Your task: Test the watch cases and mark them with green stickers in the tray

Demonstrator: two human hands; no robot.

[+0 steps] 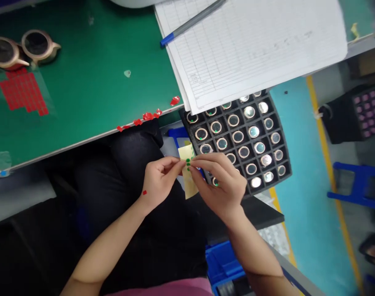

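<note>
A pale yellow strip of backing paper (190, 187) with small green dot stickers (187, 160) is between my hands, above my lap. My left hand (161, 179) pinches its left edge, and a small red square sticker (144, 192) clings near that wrist. On the strip's other side, my right hand (220, 181) has thumb and forefinger together at the green dots; whether a dot is between them is too small to tell. Just beyond the right hand is a black divided tray (281, 139) of round, gold-rimmed pieces (233, 120), several bearing a green dot.
The green table (97, 74) carries a sheet of red stickers (23, 91), two round gold-rimmed pieces (36, 43), papers (252, 49) and a pen (196, 20). Red scraps (147, 116) line its front edge. A blue stool (357, 185) stands on the floor at right.
</note>
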